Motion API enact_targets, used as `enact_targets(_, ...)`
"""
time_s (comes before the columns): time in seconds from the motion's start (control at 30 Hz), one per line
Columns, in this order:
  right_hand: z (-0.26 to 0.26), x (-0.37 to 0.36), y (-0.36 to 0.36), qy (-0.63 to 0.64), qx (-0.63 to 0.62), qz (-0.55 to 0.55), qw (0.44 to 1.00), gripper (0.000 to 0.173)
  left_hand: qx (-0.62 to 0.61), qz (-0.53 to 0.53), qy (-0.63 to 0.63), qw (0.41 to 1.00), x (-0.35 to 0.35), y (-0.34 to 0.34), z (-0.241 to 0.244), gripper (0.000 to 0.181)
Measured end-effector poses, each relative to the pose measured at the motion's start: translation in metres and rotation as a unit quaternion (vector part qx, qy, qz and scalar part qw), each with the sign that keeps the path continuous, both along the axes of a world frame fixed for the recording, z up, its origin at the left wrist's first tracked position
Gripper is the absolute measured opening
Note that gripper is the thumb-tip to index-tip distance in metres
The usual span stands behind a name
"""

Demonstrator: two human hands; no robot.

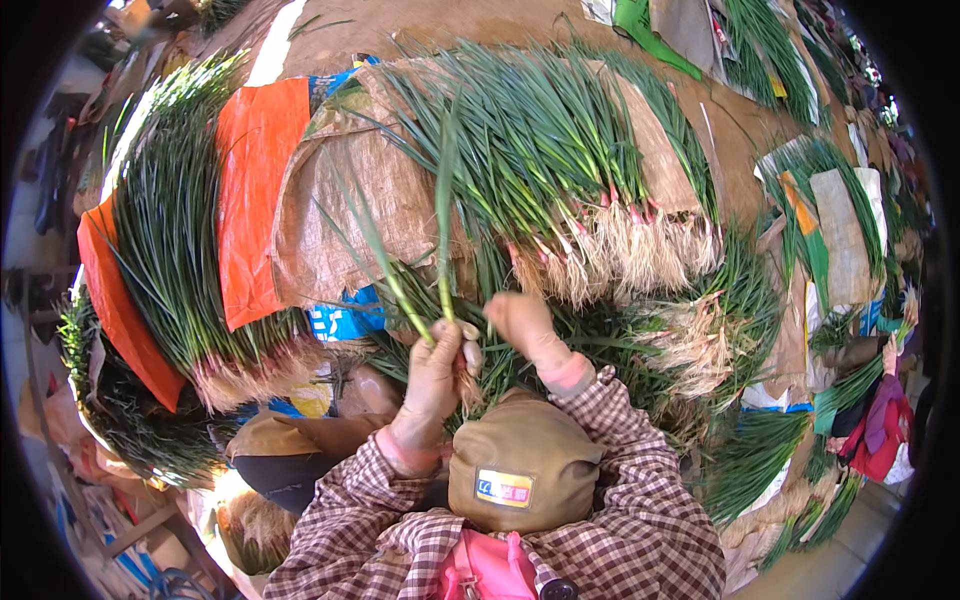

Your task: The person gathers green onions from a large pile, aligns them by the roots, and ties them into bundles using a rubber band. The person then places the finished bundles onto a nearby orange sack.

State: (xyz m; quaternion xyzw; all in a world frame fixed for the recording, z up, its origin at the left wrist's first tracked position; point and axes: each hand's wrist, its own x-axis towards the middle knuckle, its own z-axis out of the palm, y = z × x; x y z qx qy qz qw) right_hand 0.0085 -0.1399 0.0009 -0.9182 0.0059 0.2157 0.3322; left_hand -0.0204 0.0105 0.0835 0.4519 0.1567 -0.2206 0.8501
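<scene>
My left hand [433,371] is closed around a few green onion stalks [445,225], whose leaves point away from me and whose roots hang below the fist. My right hand [523,322] is to the right, its fingers curled; whether it pinches anything cannot be made out. Beyond my hands, many green onions [525,142] lie in a row with pale roots towards me, on brown woven sacking [352,202]. Loose leaves lie under and around both hands. Both hands wear thin, pale gloves.
An orange plastic sheet [262,202] lies at left, beside a second row of green onions [169,247]. A loose heap with tangled roots [697,345] is at right. More bundles [757,457] lie farther right. At the far right edge is another person in red and purple clothing [877,435].
</scene>
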Motion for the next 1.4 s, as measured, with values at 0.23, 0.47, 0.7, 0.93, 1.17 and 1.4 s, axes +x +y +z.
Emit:
enact_targets(0.23, 0.021, 0.057, -0.021, -0.273, -0.172, -0.025, 0.946, 0.023, -0.002, 0.094, -0.054, 0.994, 0.046, 0.002, -0.007, 0.016)
enact_targets(0.47, 0.025, 0.015, -0.017, -0.139, 0.283, -0.239, 0.918, 0.009, 0.006, -0.014, 0.052, 0.999, 0.054, -0.01, -0.049, 0.035)
enact_targets(0.7, 0.005, -0.017, -0.021, -0.06, 0.175, -0.229, 0.956, 0.014, 0.014, -0.041, 0.066, 0.997, 0.033, -0.009, -0.055, 0.018)
enact_targets(0.93, 0.002, 0.008, 0.015, 0.074, 0.392, -0.237, 0.885, 0.012, 0.026, -0.051, 0.102, 0.993, 0.008, -0.005, -0.057, 0.016)
enact_targets(1.17, 0.011, -0.007, 0.003, 0.292, 0.322, -0.046, 0.9, 0.02, -0.086, 0.018, -0.02, 0.996, 0.014, 0.014, -0.031, 0.019)
enact_targets(1.4, -0.043, 0.031, 0.003, -0.169, -0.096, -0.044, 0.98, 0.02, -0.138, 0.073, -0.032, 0.987, 0.034, 0.011, -0.017, 0.019)
